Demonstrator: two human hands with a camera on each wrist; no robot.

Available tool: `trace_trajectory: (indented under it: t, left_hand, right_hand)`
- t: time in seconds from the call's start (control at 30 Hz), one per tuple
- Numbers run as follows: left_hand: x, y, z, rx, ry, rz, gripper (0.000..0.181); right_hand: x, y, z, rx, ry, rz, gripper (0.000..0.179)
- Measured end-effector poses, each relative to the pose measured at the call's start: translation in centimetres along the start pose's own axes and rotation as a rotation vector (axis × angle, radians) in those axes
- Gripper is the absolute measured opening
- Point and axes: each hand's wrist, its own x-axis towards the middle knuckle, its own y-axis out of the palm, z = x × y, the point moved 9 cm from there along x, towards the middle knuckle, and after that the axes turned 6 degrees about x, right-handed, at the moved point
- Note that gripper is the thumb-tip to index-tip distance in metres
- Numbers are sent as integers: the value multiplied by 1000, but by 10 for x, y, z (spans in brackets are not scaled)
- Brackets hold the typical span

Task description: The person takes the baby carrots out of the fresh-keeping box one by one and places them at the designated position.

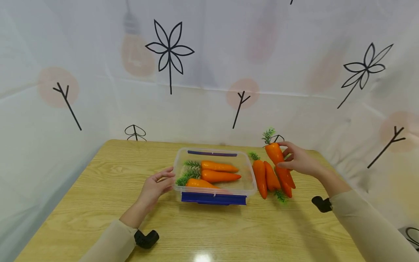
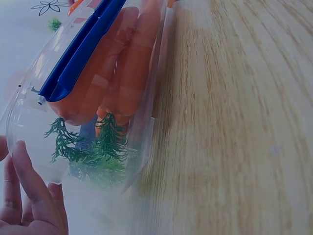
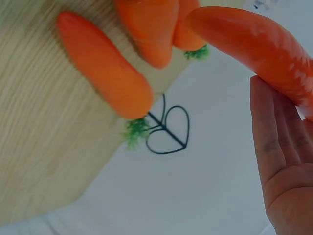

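Note:
My right hand pinches an orange toy carrot between thumb and fingers, its green top pointing up. More such carrots lie below and beside it on the table; the held one overlaps some of them in the head view. Left of these stands a clear plastic box with blue latches and three carrots inside, their leafy tops at the left end. Against that end rest the loosely bent fingers of my left hand. The left wrist view shows its fingertips right at the rim.
Everything stands on a light wooden table. Behind it hangs a white cloth printed with flowers and twigs. In the right wrist view, a loose carrot lies close to the table's edge.

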Motion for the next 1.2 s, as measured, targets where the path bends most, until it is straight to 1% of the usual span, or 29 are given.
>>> trace_trajectory:
  t: [0.13, 0.3, 0.43, 0.6, 0.77, 0.93, 1.03, 1.2]
  left_hand:
    - [0, 0, 0, 2, 3, 3, 22]
    - [0, 1, -1, -1, 3, 0, 18]
    - [0, 1, -1, -11, 1, 1, 20]
    - [1, 1, -1, -15, -2, -3, 24]
    - [2, 0, -1, -11, -8, -13, 24]
    - [2, 0, 0, -12, -12, -18, 24]
    - [1, -1, 0, -11, -12, -22, 23]
    - [2, 0, 0, -14, -11, -17, 25]
  right_hand:
    - [-5, -5, -13, 39, 18, -18, 73]
    - [-11, -12, -29, 49, 36, -64, 72]
    - [-15, -15, -43, 62, 49, -101, 73]
    - [-21, -17, -61, 100, 90, -163, 76]
    - [-27, -15, -82, 126, 136, -223, 77]
    - [-31, -11, -102, 137, 184, -263, 77]
    - [-34, -8, -112, 167, 208, -282, 76]
    - [-38, -1, -126, 206, 251, -289, 75]
